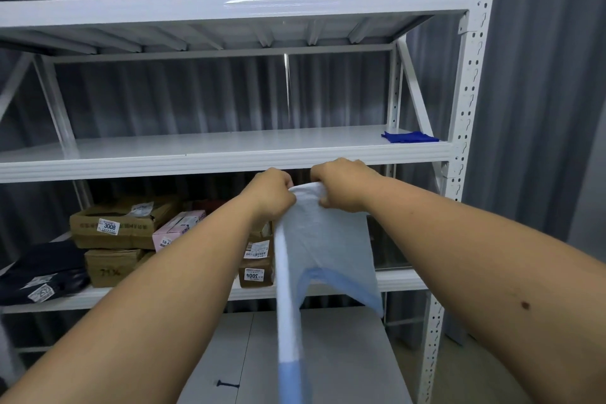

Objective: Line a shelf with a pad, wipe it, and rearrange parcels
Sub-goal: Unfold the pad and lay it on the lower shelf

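— At twelve o'clock from the hands, just above and beyond them, lies the middle shelf (229, 147), bare but for a blue cloth (410, 137) at its far right end, about two o'clock. That is where the pad (328, 239) has to go.

— And the pad itself?

— Hanging below the knuckles, toward six o'clock. Both hands pinch its top edge: the left hand (270, 193) closed on the left corner, the right hand (341, 185) closed on the right, fists nearly touching, so the sheet is bunched between them and not spread.

— Which way does it run?

— Its length drops straight down, while the shelf's length runs nine to three. So I judge the next move must lift the edge over the shelf lip and draw the hands apart sideways. Both are about equally near the lip; the right sits slightly higher.

— How does it look?

— Thin, limp, white on the face with a blue backing showing where the lower hem folds. The left edge is blurred, so it may be a fold or a rolled border; I can't say.

— Parcels?

— Brown boxes (113, 226) and a pink box (178, 226) on the lower shelf (400, 279), around nine o'clock.
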